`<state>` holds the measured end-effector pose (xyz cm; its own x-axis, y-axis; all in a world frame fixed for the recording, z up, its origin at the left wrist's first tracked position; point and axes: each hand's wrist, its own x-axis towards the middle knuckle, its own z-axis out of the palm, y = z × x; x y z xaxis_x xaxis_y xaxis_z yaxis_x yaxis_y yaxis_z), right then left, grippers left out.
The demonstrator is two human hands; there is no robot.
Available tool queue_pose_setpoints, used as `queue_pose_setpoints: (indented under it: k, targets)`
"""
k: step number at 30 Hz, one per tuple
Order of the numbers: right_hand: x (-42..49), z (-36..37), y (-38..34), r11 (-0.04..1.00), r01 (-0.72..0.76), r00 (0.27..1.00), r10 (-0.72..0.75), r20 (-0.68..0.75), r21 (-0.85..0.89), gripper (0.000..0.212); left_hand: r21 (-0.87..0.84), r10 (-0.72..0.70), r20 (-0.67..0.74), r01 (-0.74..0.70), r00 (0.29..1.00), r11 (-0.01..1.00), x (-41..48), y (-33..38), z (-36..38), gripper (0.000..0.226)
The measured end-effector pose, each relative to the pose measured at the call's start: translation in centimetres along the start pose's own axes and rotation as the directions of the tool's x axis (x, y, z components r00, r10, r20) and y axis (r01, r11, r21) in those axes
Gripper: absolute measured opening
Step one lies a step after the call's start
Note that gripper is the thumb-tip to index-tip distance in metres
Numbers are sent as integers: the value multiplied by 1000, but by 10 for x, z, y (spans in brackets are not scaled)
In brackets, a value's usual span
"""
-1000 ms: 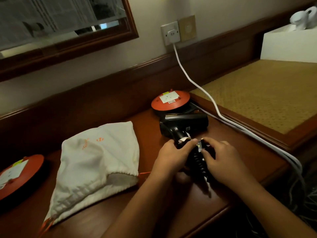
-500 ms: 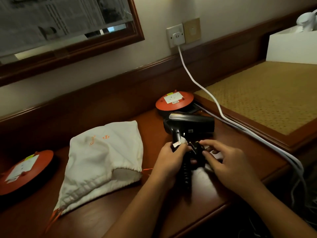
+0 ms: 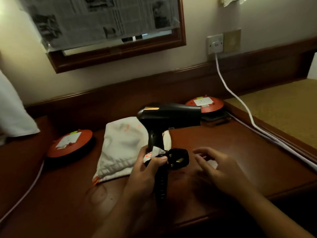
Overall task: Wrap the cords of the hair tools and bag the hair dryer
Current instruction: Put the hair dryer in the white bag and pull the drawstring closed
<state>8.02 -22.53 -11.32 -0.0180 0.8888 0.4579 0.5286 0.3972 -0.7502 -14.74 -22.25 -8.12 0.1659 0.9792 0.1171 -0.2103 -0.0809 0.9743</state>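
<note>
A black hair dryer [image 3: 169, 115] stands upright above the wooden desk [image 3: 240, 157], its nozzle pointing right. My left hand [image 3: 147, 166] grips the lower handle, where the black cord is wound and a white tag sticks out. The black plug [image 3: 178, 158] rests against the handle by my left thumb, its brass pins facing me. My right hand [image 3: 216, 166] hovers just right of the plug with fingers spread, holding nothing. A white drawstring bag [image 3: 123, 146] lies flat on the desk behind the dryer's handle, its orange cord at the lower left corner.
Two red round extension reels sit on the desk, one at the left [image 3: 70, 143] and one at the back right [image 3: 205, 104]. A white cable [image 3: 238, 100] runs from the wall socket [image 3: 215, 43] down along the desk's right edge. A framed mirror [image 3: 116, 54] hangs above.
The hair dryer was lifted off the desk and now stands upright in my left hand. My right hand let go of the plug and moved a little right. The view shifted left.
</note>
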Motion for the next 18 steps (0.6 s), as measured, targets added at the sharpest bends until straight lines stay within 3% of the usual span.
queue_pose_setpoints:
  k: [4, 6, 8, 10, 13, 18]
  targets:
    - [21, 50, -20, 992, 128, 979, -123, 162, -20, 32, -85, 14, -122, -24, 992, 996, -24, 12, -50, 50]
    - [33, 64, -25, 964, 212, 955, -169, 242, -160, 39, -90, 3, -138, -16, 990, 996, -34, 16, -68, 57]
    - [45, 77, -31, 861, 348, 916, -229, 330, -370, 36, -98, 6, -152, -21, 988, 995, -48, 24, -85, 69]
    - [58, 86, -35, 765, 436, 881, -253, 401, -475, 28, -79, 20, -153, -32, 988, 996, -59, 28, -101, 72]
    - [74, 92, -41, 678, 440, 886, -219, 409, -589, 30, 23, 22, -116, -19, 993, 1000, -69, 24, -119, 79]
    - [100, 86, -59, 623, 376, 919, -157, 362, -686, 60, 245, 78, -72, -59, 994, 968, -67, 22, -133, 83]
